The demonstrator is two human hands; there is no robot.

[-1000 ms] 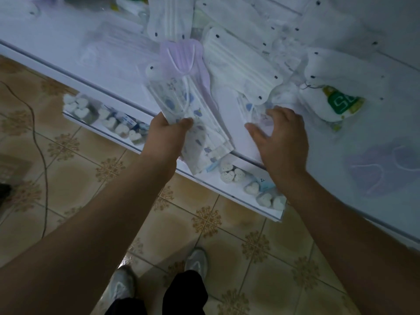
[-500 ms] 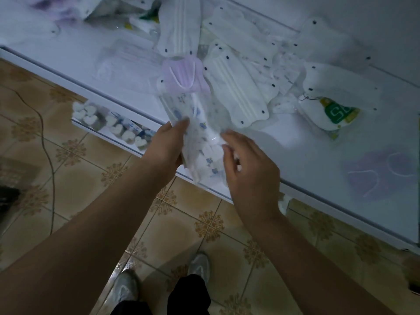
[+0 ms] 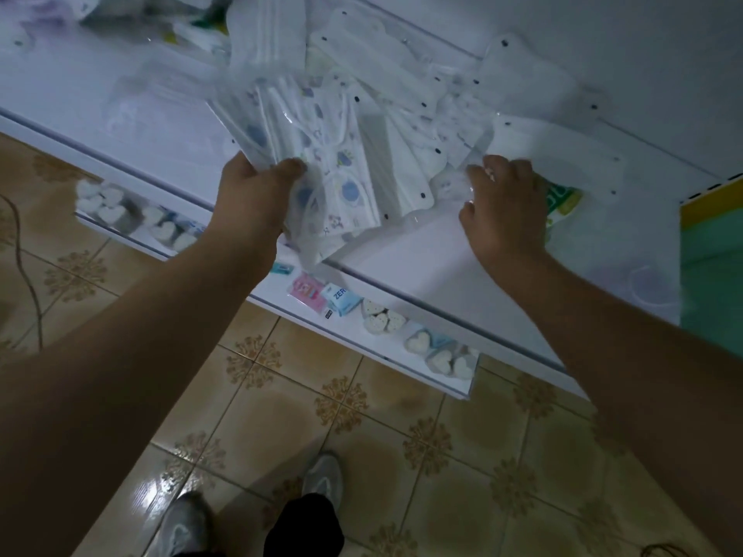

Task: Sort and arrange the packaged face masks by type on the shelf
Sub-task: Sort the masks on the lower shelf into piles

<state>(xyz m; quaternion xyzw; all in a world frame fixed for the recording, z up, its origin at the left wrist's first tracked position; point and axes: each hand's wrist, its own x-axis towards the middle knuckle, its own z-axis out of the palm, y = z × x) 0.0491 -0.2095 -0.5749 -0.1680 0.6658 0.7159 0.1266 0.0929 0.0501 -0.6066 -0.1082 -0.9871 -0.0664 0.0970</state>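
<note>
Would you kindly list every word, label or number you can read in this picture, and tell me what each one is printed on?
"ZER", cut off at the edge: on the small blue packet on the lower shelf.
Large pale letters on the green label, partly hidden by the right hand: not readable.
Print on the pink packet: too small to read.
Patterns on the printed mask packs held by the left hand: pictures, no legible text.

Dim bluish light, glare on glossy floor tiles, soft blur, wide-angle bending
</note>
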